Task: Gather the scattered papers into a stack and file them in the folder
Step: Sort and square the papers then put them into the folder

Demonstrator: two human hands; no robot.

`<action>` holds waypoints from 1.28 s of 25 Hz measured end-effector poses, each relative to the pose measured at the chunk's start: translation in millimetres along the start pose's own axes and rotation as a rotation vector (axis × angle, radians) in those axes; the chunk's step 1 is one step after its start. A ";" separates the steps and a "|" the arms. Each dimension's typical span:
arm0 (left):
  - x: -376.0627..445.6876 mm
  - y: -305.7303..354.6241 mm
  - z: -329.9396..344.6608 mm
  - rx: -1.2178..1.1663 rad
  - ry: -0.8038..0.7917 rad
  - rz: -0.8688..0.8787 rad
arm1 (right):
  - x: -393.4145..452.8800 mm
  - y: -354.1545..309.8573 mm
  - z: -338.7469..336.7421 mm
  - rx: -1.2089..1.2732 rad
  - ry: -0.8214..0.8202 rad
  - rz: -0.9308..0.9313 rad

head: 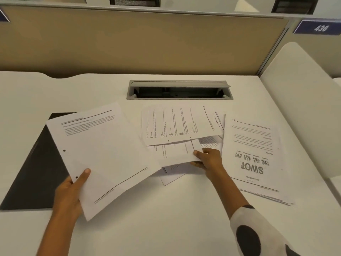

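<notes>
My left hand grips a punched white sheet by its lower left corner, lifted and tilted above a dark folder that lies flat on the desk's left side. My right hand pinches the edge of a printed sheet in a loose pile at the centre. On top of that pile lies a sideways page with small icons. To the right rests a small stack whose top page reads SWOT, upside down to me.
An open grey cable slot is set into the white desk behind the papers. A beige partition closes the back. A white side panel rises at the right, near a blue 436 sign.
</notes>
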State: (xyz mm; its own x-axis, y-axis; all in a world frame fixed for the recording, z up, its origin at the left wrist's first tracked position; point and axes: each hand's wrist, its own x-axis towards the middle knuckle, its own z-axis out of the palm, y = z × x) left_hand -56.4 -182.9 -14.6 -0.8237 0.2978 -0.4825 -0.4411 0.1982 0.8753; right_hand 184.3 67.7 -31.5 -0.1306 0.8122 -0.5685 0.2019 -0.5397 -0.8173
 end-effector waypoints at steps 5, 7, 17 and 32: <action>9.7 3.0 -47.3 0.097 0.009 0.028 | -18.5 -4.0 -39.0 0.234 -0.103 0.153; 9.6 -0.3 -58.3 0.098 -0.003 0.017 | -26.4 -0.5 -46.9 0.246 -0.115 0.208; 1.4 -20.4 -70.8 -0.061 0.053 0.006 | -63.6 17.6 -32.6 0.261 -0.291 0.319; -27.4 -38.3 32.5 -0.053 -0.122 -0.044 | -101.8 14.6 90.2 -0.570 -0.886 0.013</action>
State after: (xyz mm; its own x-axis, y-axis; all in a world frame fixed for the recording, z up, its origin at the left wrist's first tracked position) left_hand -5.4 -168.3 -35.9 -0.7553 0.4022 -0.5175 -0.4964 0.1646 0.8524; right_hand 113.1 -42.8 6.0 -0.7418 0.2305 -0.6298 0.6047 -0.1764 -0.7767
